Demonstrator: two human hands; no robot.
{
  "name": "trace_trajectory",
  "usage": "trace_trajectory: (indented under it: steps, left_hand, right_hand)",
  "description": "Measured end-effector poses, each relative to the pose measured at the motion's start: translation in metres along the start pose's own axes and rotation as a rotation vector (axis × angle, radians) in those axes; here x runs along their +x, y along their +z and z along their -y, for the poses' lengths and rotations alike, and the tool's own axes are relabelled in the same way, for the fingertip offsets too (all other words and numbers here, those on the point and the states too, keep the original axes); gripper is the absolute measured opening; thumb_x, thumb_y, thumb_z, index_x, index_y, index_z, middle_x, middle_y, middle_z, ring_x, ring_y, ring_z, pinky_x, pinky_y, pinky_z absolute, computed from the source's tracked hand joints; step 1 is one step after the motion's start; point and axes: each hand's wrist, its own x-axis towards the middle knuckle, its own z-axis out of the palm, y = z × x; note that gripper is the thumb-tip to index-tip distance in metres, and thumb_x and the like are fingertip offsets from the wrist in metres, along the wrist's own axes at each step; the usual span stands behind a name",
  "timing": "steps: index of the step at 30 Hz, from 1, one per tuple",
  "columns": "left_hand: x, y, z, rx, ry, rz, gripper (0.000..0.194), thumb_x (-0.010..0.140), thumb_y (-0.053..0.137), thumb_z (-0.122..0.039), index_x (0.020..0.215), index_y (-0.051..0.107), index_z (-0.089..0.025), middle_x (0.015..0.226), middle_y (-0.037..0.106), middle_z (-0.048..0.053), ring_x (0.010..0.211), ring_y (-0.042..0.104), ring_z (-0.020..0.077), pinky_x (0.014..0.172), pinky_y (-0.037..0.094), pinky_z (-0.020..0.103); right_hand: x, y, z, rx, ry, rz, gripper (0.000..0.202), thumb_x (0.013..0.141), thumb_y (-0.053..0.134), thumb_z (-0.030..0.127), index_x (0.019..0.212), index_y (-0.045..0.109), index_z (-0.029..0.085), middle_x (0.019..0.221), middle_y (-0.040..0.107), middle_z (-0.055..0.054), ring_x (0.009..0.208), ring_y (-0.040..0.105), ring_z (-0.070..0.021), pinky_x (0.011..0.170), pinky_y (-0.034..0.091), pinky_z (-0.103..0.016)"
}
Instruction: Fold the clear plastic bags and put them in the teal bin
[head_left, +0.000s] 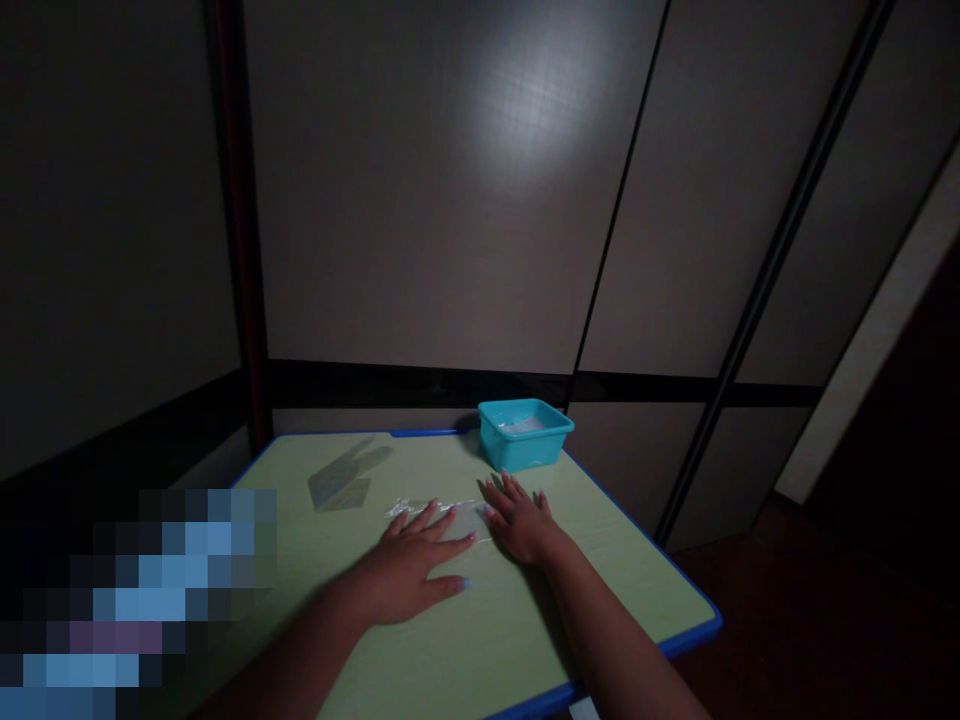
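Note:
A clear plastic bag or film [469, 520] lies flat on the pale green tabletop [442, 660], catching light along its creases. My left hand [409, 570] rests over its left side, palm down with the fingers spread. On the right side of the film, my right hand [521, 520] also lies palm down, its fingers apart and the thumb close to the film's edge. Neither hand grips anything that I can see. Part of the film is hidden under the hands.
Behind my right hand, a turquoise plastic basket [529, 450] with clear or whitish material inside stands at the table's far right. A greyish, see-through folded shape [341, 485] is at the far left. Cabinet panels [420, 200] rise behind the table, and a blue edge [694, 638] borders it.

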Motion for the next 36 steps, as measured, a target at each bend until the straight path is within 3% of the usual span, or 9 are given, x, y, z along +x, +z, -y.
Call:
trace_trajectory:
  steps: [3,6,10,15,18,23,27,36]
  left_hand:
    - [0.001,-0.004,0.003,0.046,-0.066,-0.166,0.049,0.083,0.042,-0.056,0.13,0.036,-0.044,0.146,0.024,0.0,0.134,0.015,0.0294,0.103,0.01,0.059]
    - [0.002,-0.014,0.008,0.1,-0.173,-0.39,0.038,0.085,0.043,-0.045,0.121,0.051,-0.036,0.135,0.043,0.002,0.129,0.028,0.0258,0.104,0.017,0.05]
    - [0.003,-0.023,0.02,0.132,-0.384,-0.534,0.026,0.083,0.048,-0.033,0.103,0.062,-0.024,0.111,0.058,0.006,0.11,0.043,0.0231,0.093,0.034,0.037]
    - [0.005,-0.019,0.032,0.136,-0.531,-0.49,0.023,0.079,0.054,-0.032,0.1,0.06,-0.023,0.102,0.058,0.005,0.103,0.044,0.0231,0.087,0.035,0.034]
    - [0.007,-0.013,0.035,0.13,-0.528,-0.468,0.027,0.078,0.056,-0.036,0.1,0.06,-0.022,0.103,0.058,0.006,0.105,0.043,0.0235,0.088,0.034,0.034]
    - [0.008,-0.009,0.039,0.079,-0.485,-0.433,0.021,0.075,0.058,-0.036,0.093,0.059,-0.024,0.101,0.057,0.005,0.105,0.042,0.0239,0.086,0.034,0.035]
    - [0.007,-0.008,0.041,0.047,-0.468,-0.41,0.014,0.074,0.059,-0.032,0.085,0.057,-0.024,0.098,0.056,0.003,0.102,0.044,0.0222,0.083,0.034,0.033]
    - [0.009,-0.009,0.039,0.052,-0.461,-0.38,0.009,0.074,0.057,-0.028,0.078,0.053,-0.021,0.093,0.056,0.003,0.098,0.045,0.0209,0.082,0.033,0.032]
  right_hand:
    - [0.0,-0.005,0.001,0.05,-0.051,-0.142,0.049,0.092,0.023,0.043,0.137,0.029,0.026,0.145,0.027,-0.009,0.131,0.025,-0.023,0.103,0.017,-0.052]
    - [0.002,-0.01,0.002,0.076,-0.082,-0.275,0.041,0.092,0.028,0.035,0.126,0.046,0.02,0.128,0.049,-0.011,0.118,0.043,-0.02,0.096,0.032,-0.034]
    - [0.004,-0.012,0.002,0.022,-0.03,-0.3,0.031,0.089,0.033,0.024,0.113,0.052,0.019,0.111,0.057,-0.01,0.099,0.053,-0.0176,0.08,0.038,-0.025]
    - [0.004,-0.009,-0.001,-0.174,0.073,-0.249,0.022,0.085,0.036,0.02,0.094,0.056,0.017,0.098,0.058,-0.01,0.092,0.053,-0.0205,0.072,0.038,-0.028]
    - [0.005,-0.007,-0.006,-0.224,0.229,-0.264,0.021,0.083,0.042,0.026,0.097,0.054,0.016,0.102,0.056,-0.013,0.096,0.051,-0.0247,0.072,0.039,-0.032]
    - [0.009,-0.004,-0.016,-0.215,0.416,-0.268,0.038,0.081,0.046,0.042,0.104,0.052,0.012,0.107,0.053,-0.018,0.102,0.048,-0.0299,0.074,0.043,-0.04]
    - [0.013,-0.003,-0.019,-0.17,0.432,-0.251,0.045,0.08,0.045,0.049,0.103,0.053,0.012,0.11,0.051,-0.018,0.103,0.048,-0.03,0.076,0.043,-0.041]
    - [0.016,-0.004,-0.02,-0.135,0.379,-0.227,0.039,0.078,0.048,0.049,0.094,0.06,0.016,0.107,0.055,-0.015,0.102,0.049,-0.0296,0.075,0.042,-0.04]
